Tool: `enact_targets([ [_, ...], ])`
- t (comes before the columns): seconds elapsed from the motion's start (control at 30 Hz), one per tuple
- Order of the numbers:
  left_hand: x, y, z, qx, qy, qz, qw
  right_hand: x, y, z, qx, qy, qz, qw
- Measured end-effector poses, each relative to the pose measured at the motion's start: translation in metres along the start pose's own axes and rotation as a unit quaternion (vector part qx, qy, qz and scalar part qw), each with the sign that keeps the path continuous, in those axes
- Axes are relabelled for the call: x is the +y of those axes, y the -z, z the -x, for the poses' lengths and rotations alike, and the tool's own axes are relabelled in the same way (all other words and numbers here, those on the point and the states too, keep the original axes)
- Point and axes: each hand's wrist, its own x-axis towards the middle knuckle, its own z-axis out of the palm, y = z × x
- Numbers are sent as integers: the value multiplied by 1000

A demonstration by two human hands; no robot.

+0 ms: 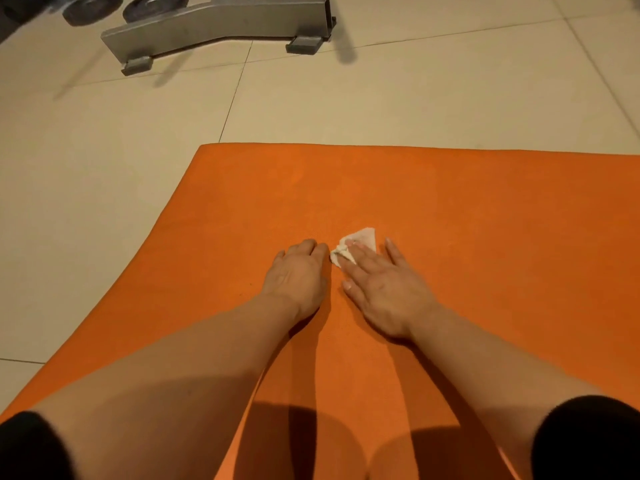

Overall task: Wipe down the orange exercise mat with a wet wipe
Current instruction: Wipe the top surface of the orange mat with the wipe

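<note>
Fingers [362, 252] of the right hand [384, 289] lie straight and slightly spread, pressing the wet wipe [356, 245] flat against the orange exercise mat [485, 237]; only a crumpled white corner of it shows beyond the fingertips. Just beside it, the left hand [298, 275] rests on the mat with its fingers bent under at the tips, holding nothing.

From the head view, the mat lies spread on the tiled floor [104, 168], its far edge and left edge in sight. It looks soft, matte and grippy, so the wipe will likely drag rather than glide. Thin, limp and damp, the wipe is apt to bunch or roll; a flat palm over its middle should keep it spread. A grey metal frame [221, 26] stands well beyond the mat. No brand, label or writing can be read anywhere.
</note>
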Motion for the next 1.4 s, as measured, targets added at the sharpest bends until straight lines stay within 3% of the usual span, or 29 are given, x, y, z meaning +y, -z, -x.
enact_targets([
  [0.13, -7, -1, -1, -9, -9, 3, 1000, 46, 6, -1, 47, -177, -6, 983],
  [0.2, -10, -1, -3, 4, -14, -10, 1000, 36, 6, -6, 56, -218, -21, 974],
  [0.3, -8, -1, -9, 23, -13, -13, 1000, -1, 3, -17, 34, -98, -35, 994],
  [0.4, -5, 0, -19, 39, -21, -9, 999, 10, 7, -22, 17, -12, 1, 1000],
  [0.6, -10, 1, -36, 56, -37, -36, 997, 49, 13, -36, 79, -240, -45, 967],
  [0.7, -8, 3, -45, 67, -34, -32, 997, 17, 14, -47, 51, -159, -81, 983],
  [0.8, -3, 6, -59, 66, -39, -17, 997, 26, 17, -50, 38, -48, -22, 998],
  [0.87, -2, 8, -67, 66, -43, -9, 997, 56, 21, -53, 50, -93, -9, 994],
  [0.93, -5, 9, -74, 62, -44, -6, 997, 81, 24, -57, 68, -200, -26, 977],
  [1.0, -7, 8, -80, 60, -42, -5, 997, 76, 27, -66, 71, -250, -36, 965],
  [1.2, 10, 8, -92, 79, -58, 3, 995, 51, 26, -77, 39, -58, -4, 998],
  [1.27, 10, 6, -93, 80, -67, -10, 994, 79, 31, -75, 46, -83, 9, 995],
  [1.4, 2, 10, -98, 85, -80, -26, 993, 108, 37, -80, 61, -225, -19, 972],
])
